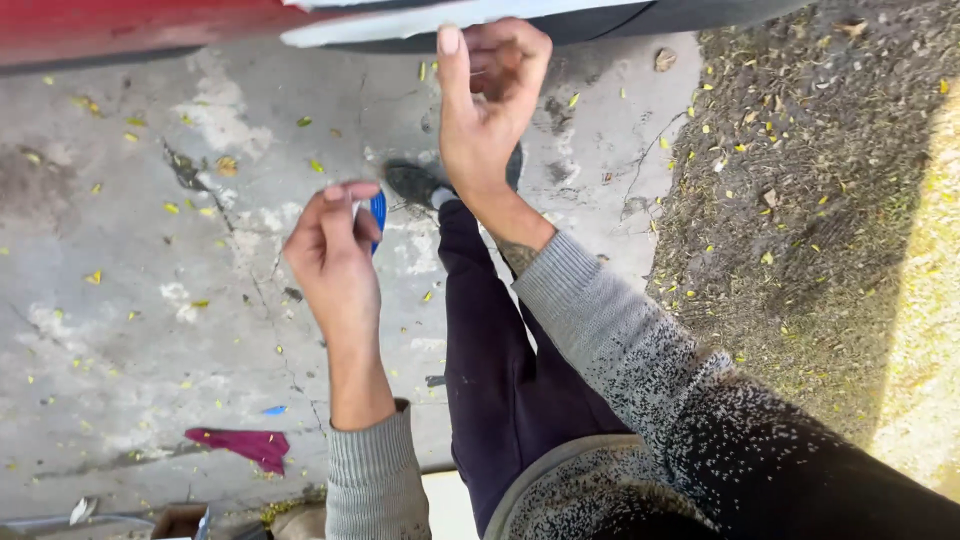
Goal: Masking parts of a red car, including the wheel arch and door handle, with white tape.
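Head view: your left hand [335, 250] pinches a small blue plastic piece [378, 215]; your right hand [487, 100] curls near-closed, contents hidden, so steady both wrists.

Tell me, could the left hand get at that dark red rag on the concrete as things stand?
Probably not straight away. The left hand is raised and shut on a small blue thing, while the dark red rag lies down on the concrete. Nothing stands between them, but the person would likely have to bend and free the fingers.
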